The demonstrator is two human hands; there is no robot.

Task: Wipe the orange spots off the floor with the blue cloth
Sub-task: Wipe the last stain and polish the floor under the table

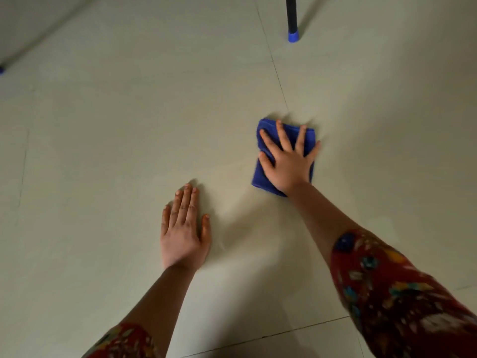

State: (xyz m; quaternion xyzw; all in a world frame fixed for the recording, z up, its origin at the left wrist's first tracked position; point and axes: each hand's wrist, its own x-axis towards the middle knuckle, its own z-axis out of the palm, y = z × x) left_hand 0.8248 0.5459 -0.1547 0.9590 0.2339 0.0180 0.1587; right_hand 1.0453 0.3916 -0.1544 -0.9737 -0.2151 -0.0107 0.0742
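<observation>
Blue cloth (pixel 259 177): one | right hand (pixel 287 166): fingers (pixel 284 138) spread on it | left hand (pixel 182 236): fingers together

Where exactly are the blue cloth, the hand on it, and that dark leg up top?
blue cloth (pixel 259 178): head view, bare lower-left part.
right hand (pixel 287 165): head view, back of the hand.
black leg (pixel 291 14): head view, shaft above its blue cap.

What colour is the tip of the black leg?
The tip is blue, clearest in the head view.
</observation>
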